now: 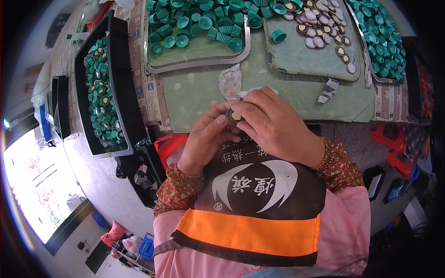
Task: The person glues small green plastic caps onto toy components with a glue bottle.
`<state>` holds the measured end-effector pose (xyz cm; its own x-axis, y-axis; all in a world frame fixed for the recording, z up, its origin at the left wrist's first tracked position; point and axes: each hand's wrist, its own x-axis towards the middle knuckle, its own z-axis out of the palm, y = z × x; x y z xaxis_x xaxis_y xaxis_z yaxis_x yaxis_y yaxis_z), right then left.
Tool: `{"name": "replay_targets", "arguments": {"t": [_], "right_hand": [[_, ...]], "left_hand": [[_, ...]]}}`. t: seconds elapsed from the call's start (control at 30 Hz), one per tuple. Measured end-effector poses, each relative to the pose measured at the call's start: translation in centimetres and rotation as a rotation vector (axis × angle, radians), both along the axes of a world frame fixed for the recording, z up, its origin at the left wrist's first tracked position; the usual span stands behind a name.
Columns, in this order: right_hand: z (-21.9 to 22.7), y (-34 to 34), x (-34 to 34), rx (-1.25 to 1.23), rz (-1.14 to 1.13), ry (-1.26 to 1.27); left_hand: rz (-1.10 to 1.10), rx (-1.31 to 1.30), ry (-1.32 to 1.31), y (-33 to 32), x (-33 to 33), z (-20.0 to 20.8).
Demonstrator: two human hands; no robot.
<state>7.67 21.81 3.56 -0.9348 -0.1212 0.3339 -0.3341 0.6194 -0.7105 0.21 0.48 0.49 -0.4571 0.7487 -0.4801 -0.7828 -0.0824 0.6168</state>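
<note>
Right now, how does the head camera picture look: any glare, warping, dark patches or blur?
Head view: glare washes out much of the bright opening at left; head view: the corners fall to black and the scene curves toward the rim; head view: the fingers look reasonably sharp, but the small ridged piece between them is too small for fine detail.

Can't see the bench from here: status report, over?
Left hand and right hand both on one small cream-centred fluted piece. Crumpled whitish scrap beyond them, not between.
</note>
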Motion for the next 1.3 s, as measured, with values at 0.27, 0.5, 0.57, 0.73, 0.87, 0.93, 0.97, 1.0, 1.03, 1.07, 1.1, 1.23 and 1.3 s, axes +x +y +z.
{"name": "replay_targets", "arguments": {"t": [0.27,0.5,0.57,0.73,0.87,0.93,0.97,1.0,1.03,1.07,1.1,1.23,1.3], "right_hand": [[-0.2,0.0,0.2,0.033,0.016,0.006],[-1.2,-0.5,0.4,0.079,0.013,-0.004],[-1.6,-0.6,0.6,0.026,0.021,-0.004],[-1.6,-0.7,0.9,-0.138,-0.011,-0.052],[-1.7,-0.7,1.5,-0.306,-0.084,-0.201],[-1.8,-0.8,1.6,-0.361,-0.091,-0.271],[-1.8,-0.8,1.7,-0.416,-0.097,-0.342],[-1.8,-0.8,1.7,-0.416,-0.099,-0.342],[-1.8,-0.9,1.7,-0.481,-0.107,-0.387],[-1.8,-1.0,1.6,-0.547,-0.115,-0.431],[-1.8,-1.0,1.7,-0.549,-0.114,-0.431],[-2.7,-1.3,1.9,-0.788,-0.110,-0.582],[-2.6,-1.2,1.8,-0.770,-0.110,-0.571]], "left_hand": [[-0.013,-0.017,0.064,0.3,0.3,0.2],[-0.061,-0.185,0.289,1.0,1.1,1.3],[-0.089,-0.209,0.347,1.2,1.3,1.3],[-0.033,-0.194,0.325,1.3,1.1,0.7],[0.033,-0.163,0.389,1.5,1.5,0.4],[0.033,-0.172,0.400,1.6,1.7,0.5],[0.033,-0.180,0.412,1.7,1.8,0.5],[0.032,-0.180,0.412,1.8,1.9,0.5],[0.037,-0.187,0.430,1.8,2.0,0.3],[0.043,-0.194,0.448,1.9,2.1,0.3],[0.043,-0.196,0.448,1.9,2.3,0.3],[0.048,-0.238,0.499,2.0,2.5,0.4],[0.051,-0.241,0.489,1.8,2.5,0.2]]}}
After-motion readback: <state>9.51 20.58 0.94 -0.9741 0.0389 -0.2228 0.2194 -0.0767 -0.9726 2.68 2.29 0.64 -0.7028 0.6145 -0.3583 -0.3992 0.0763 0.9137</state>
